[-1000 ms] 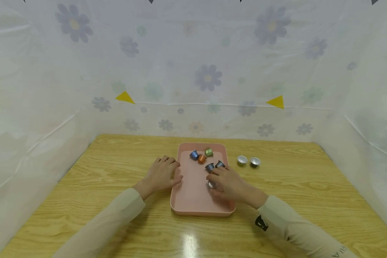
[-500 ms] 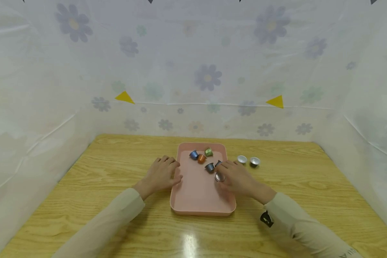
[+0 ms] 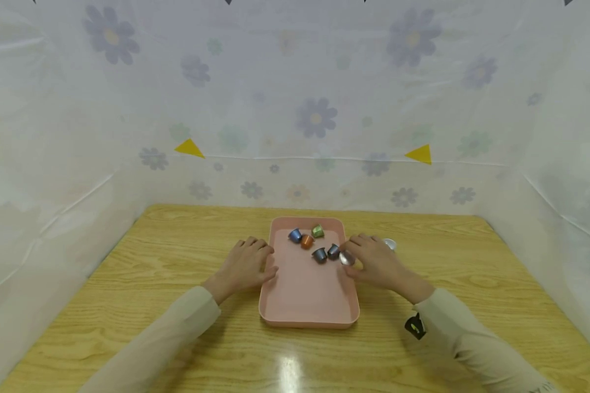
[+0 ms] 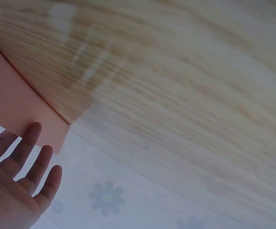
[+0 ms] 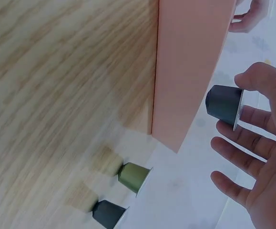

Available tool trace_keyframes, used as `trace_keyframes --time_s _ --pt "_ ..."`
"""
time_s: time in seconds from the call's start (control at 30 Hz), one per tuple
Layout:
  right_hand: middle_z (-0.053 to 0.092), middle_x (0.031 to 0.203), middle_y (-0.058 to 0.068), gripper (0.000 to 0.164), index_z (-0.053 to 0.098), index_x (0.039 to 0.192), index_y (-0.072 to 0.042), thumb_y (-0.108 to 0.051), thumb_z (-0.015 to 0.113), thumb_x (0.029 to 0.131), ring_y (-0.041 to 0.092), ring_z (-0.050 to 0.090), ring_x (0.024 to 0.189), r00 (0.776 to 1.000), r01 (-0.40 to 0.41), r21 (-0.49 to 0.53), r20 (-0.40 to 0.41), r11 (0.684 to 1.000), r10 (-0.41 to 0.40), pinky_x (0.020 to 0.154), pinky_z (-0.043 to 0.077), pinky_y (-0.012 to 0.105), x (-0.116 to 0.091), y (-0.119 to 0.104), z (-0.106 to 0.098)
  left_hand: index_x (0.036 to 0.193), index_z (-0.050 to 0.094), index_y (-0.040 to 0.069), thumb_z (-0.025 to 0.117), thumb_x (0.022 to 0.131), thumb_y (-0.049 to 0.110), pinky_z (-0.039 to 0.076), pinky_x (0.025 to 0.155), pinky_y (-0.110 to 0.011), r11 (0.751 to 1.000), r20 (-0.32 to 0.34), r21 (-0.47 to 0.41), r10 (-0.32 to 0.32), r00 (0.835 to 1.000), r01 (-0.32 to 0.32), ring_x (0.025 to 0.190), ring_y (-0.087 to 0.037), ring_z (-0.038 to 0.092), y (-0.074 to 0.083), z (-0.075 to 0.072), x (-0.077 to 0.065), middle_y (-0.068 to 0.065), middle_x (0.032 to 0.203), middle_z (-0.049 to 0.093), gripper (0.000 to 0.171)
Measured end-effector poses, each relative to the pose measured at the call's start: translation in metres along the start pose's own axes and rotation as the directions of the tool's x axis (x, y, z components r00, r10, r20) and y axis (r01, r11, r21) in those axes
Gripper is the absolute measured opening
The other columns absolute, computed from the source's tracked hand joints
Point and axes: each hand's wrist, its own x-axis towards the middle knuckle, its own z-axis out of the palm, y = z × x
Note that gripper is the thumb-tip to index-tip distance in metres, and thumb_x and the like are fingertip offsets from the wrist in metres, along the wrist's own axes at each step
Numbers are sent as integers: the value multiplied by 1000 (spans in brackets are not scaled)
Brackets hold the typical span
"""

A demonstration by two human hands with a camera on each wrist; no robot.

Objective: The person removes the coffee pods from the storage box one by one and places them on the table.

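My right hand (image 3: 378,265) pinches a dark coffee capsule (image 5: 223,104) by its rim between thumb and fingers, over the right edge of the pink tray (image 3: 305,305). In the head view its silver lid faces up. My left hand (image 3: 246,265) lies along the tray's left rim, fingers mostly straight. Inside the tray are a blue capsule (image 3: 295,236), an orange capsule (image 3: 307,241), a green capsule (image 3: 317,231) and two dark grey ones, the nearer-left grey capsule (image 3: 319,255) tipped on its side.
To the right of the tray, a green capsule (image 5: 134,176) and a dark capsule (image 5: 108,213) stand lid up on the wooden table (image 3: 187,229). My right hand hides the green one in the head view. Patterned curtain (image 3: 295,180) encloses the back and sides.
The right hand has carried the held capsule from the tray's interior rightward and slightly away, to the right rim. The left hand stays where it was.
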Motion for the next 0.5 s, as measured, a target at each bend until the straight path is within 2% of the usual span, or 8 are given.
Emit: trace_keyframes --time_s 0.5 --pt "60 94 1 33 63 102 -11 -29 70 76 19 54 85 994 -110 -17 26 994 110 75 45 45 -16 24 0 111 62 15 53 85 48 41 93 -44 1000 17 0 -1 1000 1 108 -25 51 -1 0 0 -3 112 59 42"
